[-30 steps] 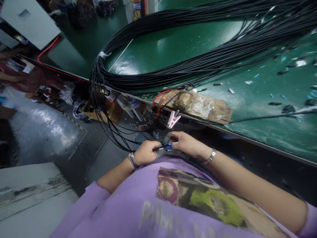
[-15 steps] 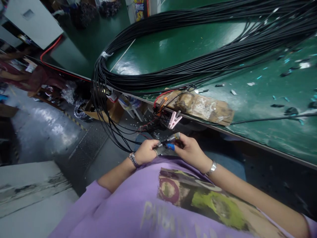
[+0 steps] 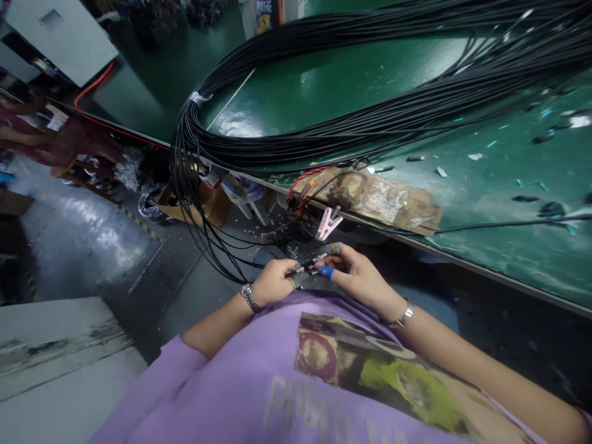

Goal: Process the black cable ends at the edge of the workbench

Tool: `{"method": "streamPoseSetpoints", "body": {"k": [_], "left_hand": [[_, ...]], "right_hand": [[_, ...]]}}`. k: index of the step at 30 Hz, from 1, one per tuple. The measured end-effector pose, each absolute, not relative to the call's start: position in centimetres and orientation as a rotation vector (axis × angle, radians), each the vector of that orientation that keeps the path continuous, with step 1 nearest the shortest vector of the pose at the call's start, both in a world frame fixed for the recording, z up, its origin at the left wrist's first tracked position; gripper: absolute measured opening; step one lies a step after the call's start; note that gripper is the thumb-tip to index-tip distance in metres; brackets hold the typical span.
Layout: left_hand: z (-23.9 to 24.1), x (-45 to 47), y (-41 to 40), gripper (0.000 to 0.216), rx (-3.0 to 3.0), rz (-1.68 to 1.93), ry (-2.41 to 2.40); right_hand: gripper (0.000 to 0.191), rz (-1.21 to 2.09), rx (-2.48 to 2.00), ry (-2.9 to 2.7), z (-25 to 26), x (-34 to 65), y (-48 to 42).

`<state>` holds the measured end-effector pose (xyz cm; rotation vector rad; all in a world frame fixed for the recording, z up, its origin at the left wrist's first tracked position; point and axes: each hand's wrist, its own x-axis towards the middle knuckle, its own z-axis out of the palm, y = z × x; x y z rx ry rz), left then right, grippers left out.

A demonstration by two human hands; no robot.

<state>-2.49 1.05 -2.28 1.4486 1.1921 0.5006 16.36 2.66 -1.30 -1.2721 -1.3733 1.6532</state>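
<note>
My left hand (image 3: 274, 282) is closed around black cables (image 3: 235, 262) near their ends, just in front of my body. Short dark and pale end pieces (image 3: 306, 266) stick out past its thumb and fingers. From the other side my right hand (image 3: 358, 279) meets these ends with curled fingers. Its thumb has a blue wrap and its forefinger a grey one. The thumb and forefinger lie on either side of the cable tips; the exact contact is too small to make out. From the left hand the cables run up to a large black coil (image 3: 277, 145) on the green table (image 3: 499, 253).
A pink clothes peg (image 3: 328, 224) sits at the table edge beside a taped wooden block (image 3: 388, 200) and red wires (image 3: 300, 179). Cable scraps (image 3: 525, 198) litter the tabletop. An open cardboard box (image 3: 215, 206) stands below. Another person (image 3: 69, 145) is at the far left.
My right hand has shifted slightly right, and its thumb and forefinger have drawn back a little from my left hand. More of the cable ends shows. My left hand stays in place.
</note>
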Motion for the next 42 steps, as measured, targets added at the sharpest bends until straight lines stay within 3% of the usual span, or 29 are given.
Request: {"method": "streamPoseSetpoints", "body": {"k": [18,22,26,33,37,42], "left_hand": [[-1.7,-2.1,0.9,0.013,1.557,0.455,1.25],[-1.7,-2.1,0.9,0.01,1.535,0.462,1.265],[-1.8,-2.1,1.1,0.008,1.565,0.468,1.261],[-2.2,-2.5,0.9,0.016,1.613,0.515,1.295],[-2.1,-2.6,0.7,0.022,1.67,0.523,1.246],[-1.7,-2.4,0.7,0.019,1.698,0.521,1.227]], "right_hand": [[0.017,1.572,-1.335,-1.371,-1.8,15.2,1.7],[0.012,1.158,-1.332,-1.703,-1.6,15.6,1.2],[0.016,0.817,-1.033,-2.146,-1.1,16.3,1.2],[0.002,1.197,-1.157,-1.905,0.0,17.2,0.8],[0.017,1.323,-1.358,-1.579,0.0,17.6,1.4],[0.022,1.519,-1.282,-1.595,-0.2,17.4,2.1]]}}
